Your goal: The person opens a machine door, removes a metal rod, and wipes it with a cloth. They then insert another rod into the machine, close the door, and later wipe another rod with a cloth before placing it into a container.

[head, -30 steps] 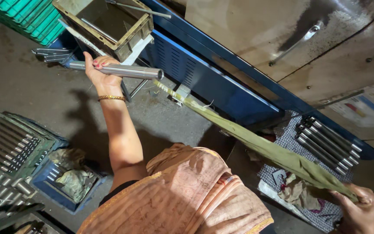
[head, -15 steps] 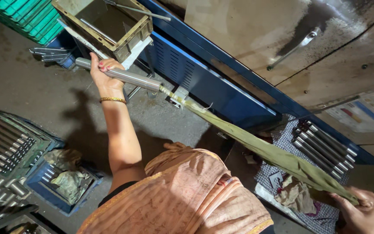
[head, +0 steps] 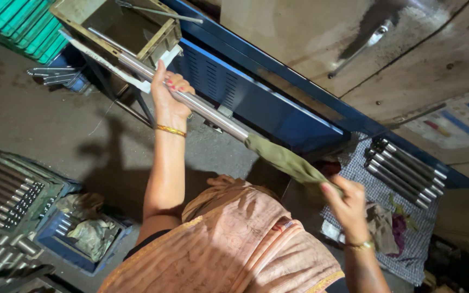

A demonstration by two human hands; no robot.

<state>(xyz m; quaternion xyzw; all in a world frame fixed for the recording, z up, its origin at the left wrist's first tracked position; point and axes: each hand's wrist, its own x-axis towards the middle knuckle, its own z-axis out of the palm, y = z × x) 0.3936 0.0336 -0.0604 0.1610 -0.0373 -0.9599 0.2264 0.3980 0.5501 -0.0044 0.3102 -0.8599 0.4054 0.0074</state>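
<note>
- Hands first, head view: the left hand (head: 170,96) is wrapped around a long shiny metal rod (head: 191,103), holding it up at a slant, and the right hand (head: 344,198) is closed on the near end of an olive-green cloth (head: 286,161).
- Since half a second ago the right hand has come in much closer to the rod; the cloth, then stretched long and thin, is now short and bunched against the rod's lower end.
- The left hand has slid a little further along the rod, whose far end now lies over the edge of the open tan box (head: 119,28).
- My reading: the cloth is being worked along the rod, and this stroke is at its inner end.
- Counts: one rod in hand, one cloth, two hands, each wrist with a gold bangle.
- About six similar rods (head: 405,172) lie side by side on a checked cloth (head: 416,239) at the right, beside a blue metal panel (head: 256,100).
- One tray of many short rods (head: 4,195) sits at lower left; they are too many and too dim to count.
- One blue bin of rags (head: 85,236) stands just beside that tray.
- A few loose rods (head: 52,75) rest near the green crate (head: 20,24) at upper left.
</note>
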